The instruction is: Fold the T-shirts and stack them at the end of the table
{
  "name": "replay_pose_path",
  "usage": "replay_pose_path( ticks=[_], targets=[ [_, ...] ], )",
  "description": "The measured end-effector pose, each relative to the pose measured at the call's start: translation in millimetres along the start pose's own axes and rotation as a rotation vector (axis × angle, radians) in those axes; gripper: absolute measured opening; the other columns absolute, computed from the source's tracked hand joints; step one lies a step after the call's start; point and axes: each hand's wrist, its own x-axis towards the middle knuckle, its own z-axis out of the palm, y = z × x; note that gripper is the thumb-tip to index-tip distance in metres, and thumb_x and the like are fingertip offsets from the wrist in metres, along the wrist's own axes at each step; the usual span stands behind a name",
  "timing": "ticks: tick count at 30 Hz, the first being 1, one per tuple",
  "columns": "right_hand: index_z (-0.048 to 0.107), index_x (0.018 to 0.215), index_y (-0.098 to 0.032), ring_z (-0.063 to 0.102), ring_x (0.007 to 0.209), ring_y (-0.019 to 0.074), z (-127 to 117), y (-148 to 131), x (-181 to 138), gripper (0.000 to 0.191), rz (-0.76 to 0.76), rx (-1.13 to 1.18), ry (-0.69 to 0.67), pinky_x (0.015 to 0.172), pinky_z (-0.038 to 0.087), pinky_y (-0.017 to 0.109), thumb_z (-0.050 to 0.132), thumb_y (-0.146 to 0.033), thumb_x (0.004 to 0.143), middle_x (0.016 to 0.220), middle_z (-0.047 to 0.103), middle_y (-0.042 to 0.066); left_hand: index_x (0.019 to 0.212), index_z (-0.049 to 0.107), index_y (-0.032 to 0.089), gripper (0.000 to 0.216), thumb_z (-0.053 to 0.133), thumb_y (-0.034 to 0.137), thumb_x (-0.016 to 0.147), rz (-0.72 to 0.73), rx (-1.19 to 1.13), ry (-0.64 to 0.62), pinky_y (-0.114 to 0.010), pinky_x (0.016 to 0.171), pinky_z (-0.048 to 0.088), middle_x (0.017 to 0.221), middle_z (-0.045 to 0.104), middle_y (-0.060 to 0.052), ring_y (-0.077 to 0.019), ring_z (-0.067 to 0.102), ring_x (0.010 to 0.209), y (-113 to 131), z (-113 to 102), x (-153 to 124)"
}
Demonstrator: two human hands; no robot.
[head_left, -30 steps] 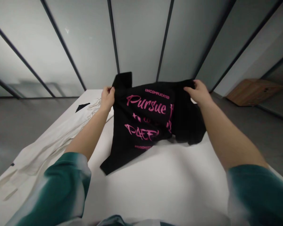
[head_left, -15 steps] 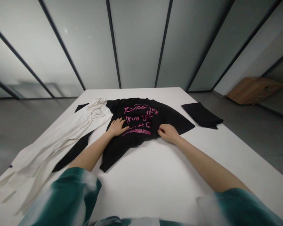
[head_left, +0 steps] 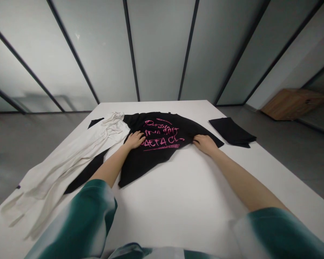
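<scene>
left grip: my left grip lies open and flat on a black t-shirt with pink lettering, pressing on the cloth without closing on it.
right grip: my right grip is curled at the shirt's right edge; i cannot tell whether it pinches the cloth.
shirt: rumpled, mid-frame on a white tabletop, just beside a long cream cloth garment on the left.
upper right: a folded black cloth lies near the shirt, not touching it.
technique: i judge that light, flat pressure working outward from the lettering would suit this best, easing the creases out without bunching the cloth.
</scene>
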Motion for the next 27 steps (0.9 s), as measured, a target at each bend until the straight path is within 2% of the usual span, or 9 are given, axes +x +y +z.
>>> replay_pose_path(
  ticks=[4, 6, 8, 11, 13, 15, 18, 21, 27],
  targets=[
    [0.070, 0.104, -0.014, 0.063, 0.103, 0.0281, 0, 24, 8, 0.031, 0.333, 0.029, 0.227, 0.082, 0.046, 0.036, 0.042, -0.024, 0.095, 0.117, 0.068, 0.015, 0.140, 0.049, 0.017, 0.050, 0.037, 0.043, 0.099, -0.048, -0.002, 0.025, -0.051, 0.115, 0.029, 0.154, 0.041, -0.015, -0.0282, 0.035, 0.144, 12, -10, 2],
    [0.069, 0.100, -0.014, 0.063, 0.097, 0.0280, 2, 19, 7, 0.029, 0.334, 0.044, 0.311, 0.081, 0.046, 0.036, 0.043, -0.025, 0.093, 0.106, 0.069, 0.015, 0.126, 0.058, 0.015, 0.046, 0.040, 0.045, 0.097, -0.035, -0.002, 0.155, -0.047, 0.108, 0.037, 0.139, 0.056, -0.017, -0.0296, 0.049, 0.132, 25, -18, -2],
    [0.068, 0.090, -0.016, 0.061, 0.088, 0.0265, 4, 4, 1, 0.026, 0.202, 0.068, 0.274, 0.080, 0.045, 0.036, 0.046, -0.028, 0.091, 0.092, 0.068, 0.013, 0.106, 0.064, 0.015, 0.045, 0.039, 0.051, 0.096, 0.045, -0.032, 0.222, -0.041, 0.094, 0.045, 0.111, 0.068, -0.014, -0.0278, 0.062, 0.109, 41, -26, -14],
    [0.067, 0.093, -0.017, 0.060, 0.090, 0.0256, 8, -25, -9, 0.023, -0.064, 0.117, 0.114, 0.083, 0.044, 0.035, 0.052, -0.034, 0.088, 0.095, 0.066, 0.011, 0.090, 0.064, 0.019, 0.050, 0.048, 0.066, 0.087, 0.305, -0.087, 0.005, -0.034, 0.077, 0.048, 0.087, 0.068, -0.007, -0.0234, 0.064, 0.083, 67, -34, -42],
    [0.065, 0.110, -0.016, 0.059, 0.100, 0.0274, 11, -43, -13, 0.035, -0.106, 0.134, 0.065, 0.089, 0.044, 0.037, 0.057, -0.040, 0.086, 0.112, 0.064, 0.013, 0.098, 0.065, 0.019, 0.056, 0.066, 0.068, 0.071, 0.443, -0.058, -0.120, -0.033, 0.079, 0.048, 0.098, 0.069, -0.008, -0.0256, 0.064, 0.091, 81, -33, -60],
    [0.056, 0.127, -0.014, 0.056, 0.111, 0.0308, 12, -57, -10, 0.057, -0.005, 0.146, 0.064, 0.093, 0.044, 0.040, 0.062, -0.049, 0.083, 0.127, 0.057, 0.017, 0.108, 0.064, 0.019, 0.058, 0.076, 0.058, 0.065, 0.463, -0.038, -0.135, -0.035, 0.089, 0.047, 0.114, 0.066, -0.011, -0.0299, 0.061, 0.105, 88, -28, -71],
    [0.053, 0.131, -0.013, 0.052, 0.118, 0.0359, 11, -75, 4, 0.074, 0.197, 0.157, 0.031, 0.097, 0.042, 0.045, 0.063, -0.064, 0.079, 0.132, 0.054, 0.020, 0.106, 0.066, 0.019, 0.035, 0.067, 0.039, 0.077, 0.337, -0.263, -0.119, -0.039, 0.099, 0.044, 0.118, 0.067, -0.012, -0.0300, 0.060, 0.113, 85, -22, -67],
    [0.060, 0.121, -0.012, 0.053, 0.114, 0.0363, 10, -91, 21, 0.066, 0.287, 0.175, -0.002, 0.096, 0.042, 0.045, 0.055, -0.067, 0.085, 0.122, 0.058, 0.020, 0.102, 0.068, 0.020, 0.026, 0.060, 0.035, 0.082, 0.055, -0.865, -0.113, -0.038, 0.100, 0.047, 0.110, 0.073, -0.009, -0.0275, 0.064, 0.110, 73, -21, -51],
    [0.058, 0.127, -0.013, 0.053, 0.112, 0.0351, 22, -115, 38, 0.067, 0.204, 0.158, 0.021, 0.093, 0.042, 0.043, 0.062, -0.063, 0.082, 0.124, 0.058, 0.019, 0.103, 0.071, 0.013, 0.039, 0.050, 0.043, 0.089, -0.386, -1.692, -0.233, -0.038, 0.082, 0.059, 0.085, 0.077, -0.010, -0.0253, 0.074, 0.082, 54, -20, -39]
  ],
)
